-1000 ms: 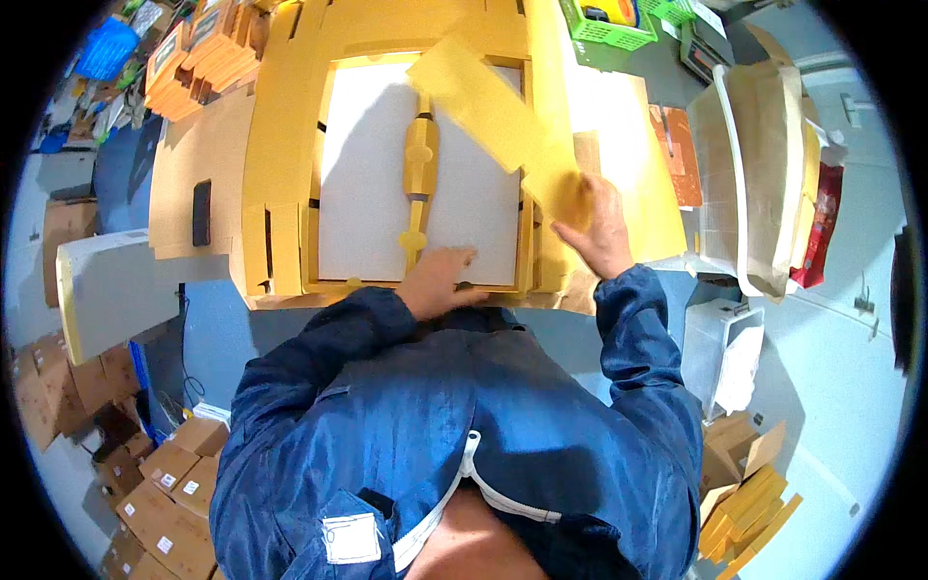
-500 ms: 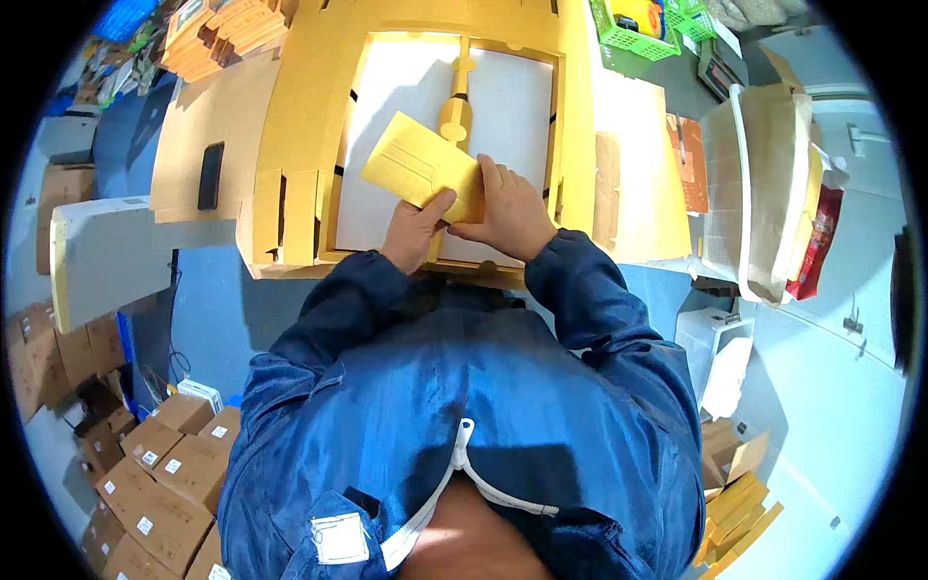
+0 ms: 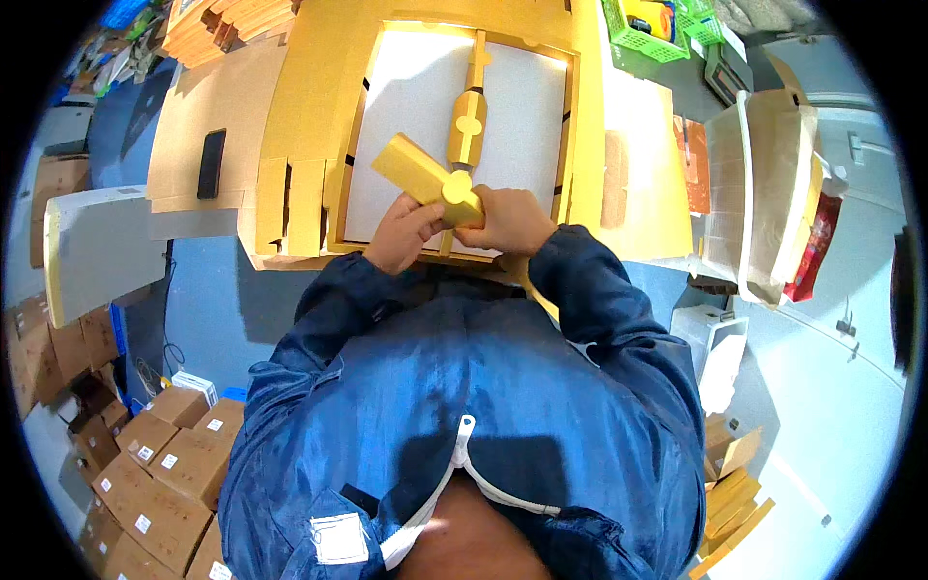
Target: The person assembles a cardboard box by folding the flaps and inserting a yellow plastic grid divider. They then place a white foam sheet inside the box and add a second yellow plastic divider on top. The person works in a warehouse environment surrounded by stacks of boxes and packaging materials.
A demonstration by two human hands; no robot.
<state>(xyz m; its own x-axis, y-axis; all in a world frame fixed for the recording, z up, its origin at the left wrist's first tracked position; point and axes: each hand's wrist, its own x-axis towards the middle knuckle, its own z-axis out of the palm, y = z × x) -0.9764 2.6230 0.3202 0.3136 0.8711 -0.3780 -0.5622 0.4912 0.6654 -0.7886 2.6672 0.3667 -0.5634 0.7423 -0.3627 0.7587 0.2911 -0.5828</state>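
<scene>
A piece of yellow cardboard (image 3: 411, 166) is between my two hands, creased into a narrow, folded shape and tilted over an open cardboard box. My left hand (image 3: 401, 235) grips its near left side, with thumb and fingers closed on the edge. At its right end, my right hand (image 3: 514, 220) is wrapped round the same piece. Inside the box (image 3: 338, 205) lie white sheets (image 3: 522, 97) on both sides of a cardboard strip (image 3: 468, 121) with rounded cut-outs, which runs down the middle. The lower part of that strip is partly hidden by the held piece and my hands.
A black phone (image 3: 211, 164) lies on flat cardboard (image 3: 172, 145) to the left. Green baskets (image 3: 646, 37) stand at the far right, near a white-rimmed bin (image 3: 744, 193). Several cartons (image 3: 159, 488) are stacked at the lower left.
The cardboard piece was broad and nearly flat; now it is folded narrower and turned. My left hand has shifted slightly left. More of the middle strip shows.
</scene>
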